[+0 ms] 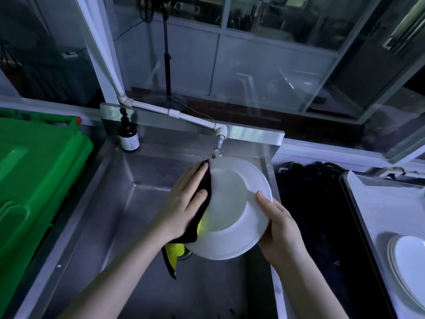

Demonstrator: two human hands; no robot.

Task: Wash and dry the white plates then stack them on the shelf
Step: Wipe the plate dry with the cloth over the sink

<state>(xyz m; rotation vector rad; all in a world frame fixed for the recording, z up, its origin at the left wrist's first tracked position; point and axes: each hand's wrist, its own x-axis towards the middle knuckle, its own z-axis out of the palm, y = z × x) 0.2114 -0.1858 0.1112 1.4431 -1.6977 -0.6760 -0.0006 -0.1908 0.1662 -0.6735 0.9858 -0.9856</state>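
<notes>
White plate [232, 208], black-and-yellow cloth [202, 203], green bin [34, 169], brown bottle [128, 134] with white label, grey steel sink [103, 203].

We note green plastic bin [41, 171] filling left side, just beside steel sink [110, 226]. Dark pump bottle [128, 134], pale label, upright on sink's back left corner. White pipe [184, 116] runs diagonally down along backsplash to metal tap [218, 149] over basin. Behind glass we make out black stand pole [166, 54], upright. Right of sink, black tangled heap [310, 203]; we cannot tell what it is. Window frames [220, 31] white, panes dark.
</notes>
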